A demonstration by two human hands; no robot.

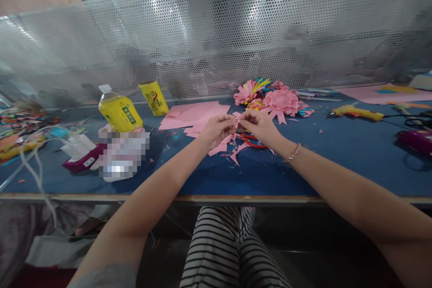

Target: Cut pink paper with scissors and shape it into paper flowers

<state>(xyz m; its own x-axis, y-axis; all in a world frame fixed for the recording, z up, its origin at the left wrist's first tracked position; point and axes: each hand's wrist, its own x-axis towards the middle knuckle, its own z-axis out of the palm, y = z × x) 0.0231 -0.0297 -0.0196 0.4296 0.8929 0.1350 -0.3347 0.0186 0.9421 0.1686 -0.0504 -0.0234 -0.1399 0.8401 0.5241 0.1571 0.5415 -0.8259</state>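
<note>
Both hands meet over the middle of the blue table, pinching one small piece of pink paper (237, 118) between the fingertips. My left hand (218, 130) comes in from the left with its fingers closed on the paper. From the other side my right hand (259, 125), with a bracelet at the wrist, grips it too. Under the hands lie pink paper scraps (238, 152) and red-handled scissors (254, 144), partly covered by my right hand. Pink paper sheets (194, 114) are spread just behind my left hand. Pink paper flowers (278, 100) are heaped behind my right hand.
A yellow-labelled bottle (119, 110), a yellow carton (154, 98) and a purple tissue pack (83, 158) stand at left. At right are a yellow glue gun (357, 112) and a purple object (416, 140) with cables. A perforated metal panel (189, 22) rises behind the table (162, 184).
</note>
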